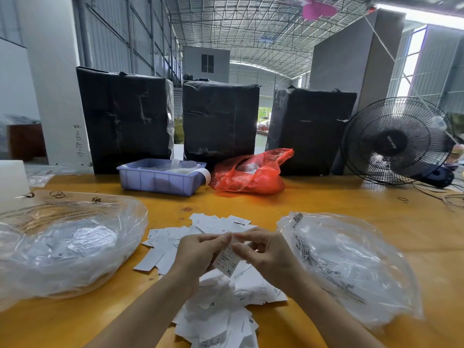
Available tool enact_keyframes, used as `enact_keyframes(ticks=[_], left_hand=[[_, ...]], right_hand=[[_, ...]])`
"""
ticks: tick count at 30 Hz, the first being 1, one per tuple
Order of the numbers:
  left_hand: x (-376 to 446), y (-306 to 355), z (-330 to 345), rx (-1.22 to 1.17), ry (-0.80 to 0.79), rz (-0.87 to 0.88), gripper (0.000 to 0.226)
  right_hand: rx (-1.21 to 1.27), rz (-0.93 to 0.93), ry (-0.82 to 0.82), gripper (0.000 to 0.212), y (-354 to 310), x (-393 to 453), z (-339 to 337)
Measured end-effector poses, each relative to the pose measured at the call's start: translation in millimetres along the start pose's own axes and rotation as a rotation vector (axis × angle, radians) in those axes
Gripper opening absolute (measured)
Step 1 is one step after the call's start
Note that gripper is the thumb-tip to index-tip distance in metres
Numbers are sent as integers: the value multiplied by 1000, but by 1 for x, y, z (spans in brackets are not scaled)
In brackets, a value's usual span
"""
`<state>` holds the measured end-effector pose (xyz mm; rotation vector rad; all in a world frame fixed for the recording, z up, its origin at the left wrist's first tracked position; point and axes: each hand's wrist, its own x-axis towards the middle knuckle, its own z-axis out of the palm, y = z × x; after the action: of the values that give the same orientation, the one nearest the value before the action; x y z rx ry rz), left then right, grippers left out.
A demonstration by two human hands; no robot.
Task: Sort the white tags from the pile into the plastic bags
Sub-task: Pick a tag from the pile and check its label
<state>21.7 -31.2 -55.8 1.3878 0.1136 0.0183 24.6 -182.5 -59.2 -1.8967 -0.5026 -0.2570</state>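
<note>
Both hands pinch one white tag (227, 259): left hand (198, 254) and right hand (263, 257) hold its top over the pile (216, 297). Read the "XL" first, then drop it in the matching bag, left bag (70, 244) or right bag (351, 262). Farther back sits a blue tray (160, 180).

The held tag (227, 259) reads "XL"; pile tags (218, 320) show "S", "XL".

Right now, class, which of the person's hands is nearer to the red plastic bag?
Right. The right hand lies almost straight below the red plastic bag; the left hand sits further to the bag's left. Both pinch one white tag.
</note>
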Motion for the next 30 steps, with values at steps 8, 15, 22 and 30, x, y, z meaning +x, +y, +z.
enact_keyframes(ticks=[8, 15, 22, 30], left_hand=[[1, 7, -4, 125, -67, -35, 20], [9, 31, -32, 444, -94, 64, 14], [23, 78, -140, 676, 623, 300, 16], [18, 71, -189, 1052, 900, 65, 9]], right_hand=[[255, 80, 196, 12, -5, 1, -5], [273, 57, 349, 12, -8, 2, -9], [-500, -268, 732, 10, -5, 12, -71], [-933, 460, 280, 17, 59, 16, -141]])
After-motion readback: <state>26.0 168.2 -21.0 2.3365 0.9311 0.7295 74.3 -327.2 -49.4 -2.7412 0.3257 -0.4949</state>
